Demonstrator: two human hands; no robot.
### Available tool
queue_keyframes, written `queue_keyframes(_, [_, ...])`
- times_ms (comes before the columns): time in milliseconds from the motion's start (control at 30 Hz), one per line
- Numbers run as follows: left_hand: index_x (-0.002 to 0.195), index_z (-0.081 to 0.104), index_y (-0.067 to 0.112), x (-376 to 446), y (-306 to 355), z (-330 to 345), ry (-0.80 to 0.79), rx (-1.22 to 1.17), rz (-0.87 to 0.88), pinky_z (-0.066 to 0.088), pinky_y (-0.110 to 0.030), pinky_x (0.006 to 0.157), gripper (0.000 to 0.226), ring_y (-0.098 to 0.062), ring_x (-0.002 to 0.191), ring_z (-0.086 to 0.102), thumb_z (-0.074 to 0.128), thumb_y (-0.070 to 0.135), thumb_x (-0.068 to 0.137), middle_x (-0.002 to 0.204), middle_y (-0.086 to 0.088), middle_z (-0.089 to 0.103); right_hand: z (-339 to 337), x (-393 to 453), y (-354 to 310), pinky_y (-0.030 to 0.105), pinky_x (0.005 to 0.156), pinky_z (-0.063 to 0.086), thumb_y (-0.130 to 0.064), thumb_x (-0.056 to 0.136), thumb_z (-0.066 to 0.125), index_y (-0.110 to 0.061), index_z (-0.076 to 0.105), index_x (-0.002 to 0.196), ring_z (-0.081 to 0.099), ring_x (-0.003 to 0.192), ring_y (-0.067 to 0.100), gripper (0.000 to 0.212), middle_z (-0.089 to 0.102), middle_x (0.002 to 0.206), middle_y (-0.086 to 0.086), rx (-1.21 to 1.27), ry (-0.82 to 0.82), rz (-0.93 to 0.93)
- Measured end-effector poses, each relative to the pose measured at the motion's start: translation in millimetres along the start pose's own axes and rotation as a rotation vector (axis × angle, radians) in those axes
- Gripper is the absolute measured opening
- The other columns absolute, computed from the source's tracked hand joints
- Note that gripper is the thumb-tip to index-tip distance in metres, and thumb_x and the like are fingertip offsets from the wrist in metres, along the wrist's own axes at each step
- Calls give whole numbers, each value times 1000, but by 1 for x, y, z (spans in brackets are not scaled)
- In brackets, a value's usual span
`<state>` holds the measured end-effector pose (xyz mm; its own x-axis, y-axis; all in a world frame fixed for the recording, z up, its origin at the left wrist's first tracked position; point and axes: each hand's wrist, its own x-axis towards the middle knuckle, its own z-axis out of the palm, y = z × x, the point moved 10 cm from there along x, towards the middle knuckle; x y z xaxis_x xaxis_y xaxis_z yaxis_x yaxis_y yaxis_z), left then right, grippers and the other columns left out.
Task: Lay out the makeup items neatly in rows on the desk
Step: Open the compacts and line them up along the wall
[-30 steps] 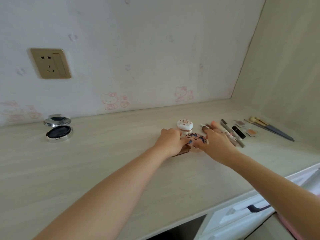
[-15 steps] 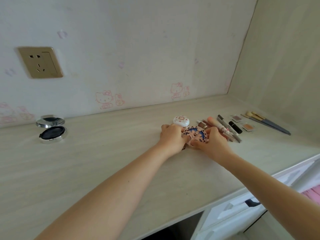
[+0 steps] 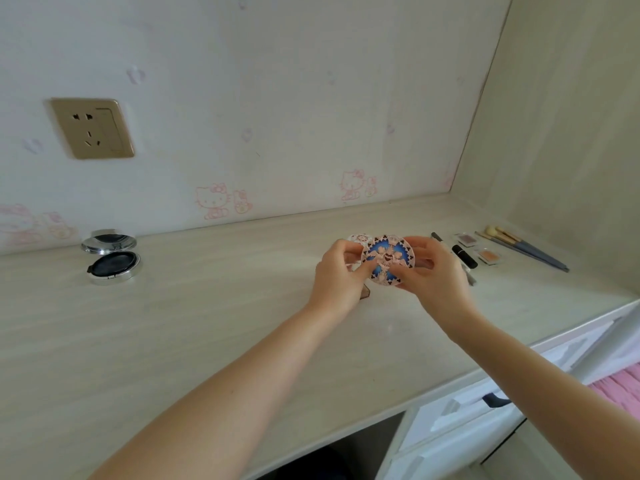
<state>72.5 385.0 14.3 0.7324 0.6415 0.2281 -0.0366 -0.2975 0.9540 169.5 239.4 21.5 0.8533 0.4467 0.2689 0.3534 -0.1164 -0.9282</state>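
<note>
Far to your left on the counter [image 3: 214,327], an open silver compact [image 3: 111,258] sits alone by the wall, lid up, well apart from everything else; it looks not yet brought into any row. At the middle, your left hand [image 3: 337,277] and right hand [image 3: 433,271] both hold the round patterned compact [image 3: 387,259] off the counter, its blue and pink face tipped toward you, fingers curled round its rim on either side. Just behind it a small white round case [image 3: 358,238] peeps out, and a brown corner of something [image 3: 469,292] shows under your left hand; what that is, you cannot tell from here. To the right the laid-out row is plain: a pencil [image 3: 437,236] partly hidden by your right hand, a black lipstick [image 3: 465,256], two small pans, one mauve [image 3: 466,239] and one orange [image 3: 489,255], then the brushes [image 3: 519,249] lying near the side wall. So the right end looks largely done; what is left seems to be setting this compact down in line, placing the pieces under your hands, and fetching the silver one.
</note>
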Motion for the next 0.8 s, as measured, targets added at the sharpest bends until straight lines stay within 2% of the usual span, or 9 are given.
queue_keyframes(67, [102,59,16,-6,-3,-14,21,-129,-70,59,-34,76,23,-18,90,68,72,13,84,102,-6,67,9,-1,-11,39,74,60,-12,79,74,-22,59,120,68,88,16,44,64,110,5,-38,-17,-14])
queue_keyframes(100, [103,59,16,-10,-5,-21,16,-203,-112,59,-37,76,25,-21,88,70,72,11,83,102,-8,67,15,-3,-17,41,77,59,-14,80,73,-22,59,122,68,89,16,46,63,112,4,-63,-35,-19])
queue_keyframes(233, [107,61,9,-24,-9,-51,-3,-474,-225,60,-35,72,30,-27,86,72,71,0,81,102,-17,69,45,-15,-48,39,88,54,-21,84,70,-24,53,131,61,106,14,51,55,124,-2,-219,-104,-131])
queue_keyframes(333, [108,62,4,-36,-15,-76,0,-547,-264,59,-35,75,28,-28,87,72,69,-1,82,99,-16,72,72,-30,-69,22,83,51,-20,86,68,-29,45,137,57,107,9,57,50,127,-8,-262,-193,-231])
queue_keyframes(400, [108,63,3,-44,-21,-94,10,-575,-291,59,-35,76,27,-30,87,72,69,-1,82,97,-16,73,94,-42,-77,21,87,50,-21,85,69,-29,45,137,55,109,7,57,47,127,-11,-252,-279,-261])
queue_keyframes(500, [110,62,1,-57,-31,-124,35,-571,-331,59,-35,75,28,-31,87,72,69,1,83,96,-17,73,128,-65,-89,13,87,49,-32,82,72,-31,47,135,55,108,2,59,45,127,-14,-312,-434,-364])
queue_keyframes(633, [112,62,-2,-78,-47,-163,82,-581,-407,59,-32,69,32,-31,82,71,70,3,81,98,-20,72,167,-86,-95,20,95,48,-30,83,72,-27,45,140,53,114,7,63,45,135,-8,-407,-564,-454])
queue_keyframes(700, [113,62,1,-88,-53,-180,97,-599,-430,59,-33,70,36,-29,80,71,72,7,79,100,-19,72,183,-93,-98,20,96,47,-29,82,72,-28,49,137,55,111,6,59,49,130,-11,-385,-612,-435])
queue_keyframes(800, [105,69,4,-101,-53,-196,26,-620,-418,58,-27,71,34,-21,82,71,71,19,75,101,-15,73,204,-104,-103,8,89,45,-32,82,71,-28,58,128,58,100,-8,48,58,104,-33,-267,-693,-359])
